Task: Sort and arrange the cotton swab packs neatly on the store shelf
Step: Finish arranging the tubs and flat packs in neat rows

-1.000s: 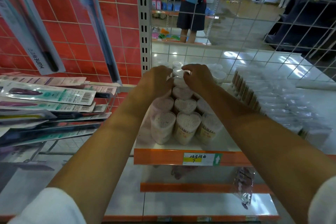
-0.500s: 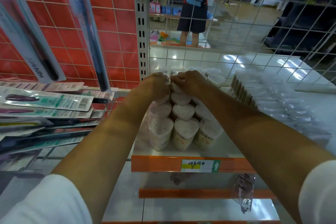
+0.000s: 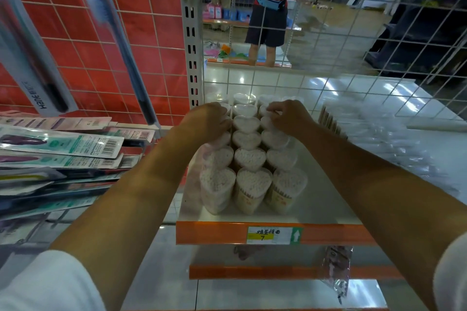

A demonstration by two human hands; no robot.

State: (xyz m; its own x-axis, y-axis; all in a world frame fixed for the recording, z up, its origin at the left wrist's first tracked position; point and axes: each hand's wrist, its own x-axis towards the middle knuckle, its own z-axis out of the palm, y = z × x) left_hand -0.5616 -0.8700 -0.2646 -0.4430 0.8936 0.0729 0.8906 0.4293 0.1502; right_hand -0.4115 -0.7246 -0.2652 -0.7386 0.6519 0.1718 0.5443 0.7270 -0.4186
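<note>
The step in hand looks like squaring up the rows: three files of heart-shaped cotton swab tubs [image 3: 249,179] stand upright on the white shelf board [image 3: 326,199], running back from the orange shelf lip [image 3: 217,232] toward the wire grid back panel [image 3: 353,58]. Both hands work at the far end of those files. The left hand [image 3: 206,121] lies against the left file, fingers curled over the top and side of a tub there; whether it actually grips the tub or only pushes it, I cannot tell. The right hand [image 3: 288,115] sits on the right file with fingers bent down onto a lid, seemingly pinching or pressing it, though the hold itself is hidden. The middle file shows bare between the two hands.

The next move probably calls for nudging the outer files inward and straight, gently, since the tubs are tall and packed tight, so a hard push could topple neighbours.

Right of the tubs, apart from them, lies a row of clear flat swab packs [image 3: 379,139], blurred. Left of the tubs, past the slotted upright post [image 3: 192,40], carded toothbrush packs [image 3: 60,142] lie stacked, and more hang against the red panel [image 3: 118,40]. A price label [image 3: 274,235] sits on the lip below the tubs. Behind the grid a person [image 3: 270,15] stands in the aisle.
</note>
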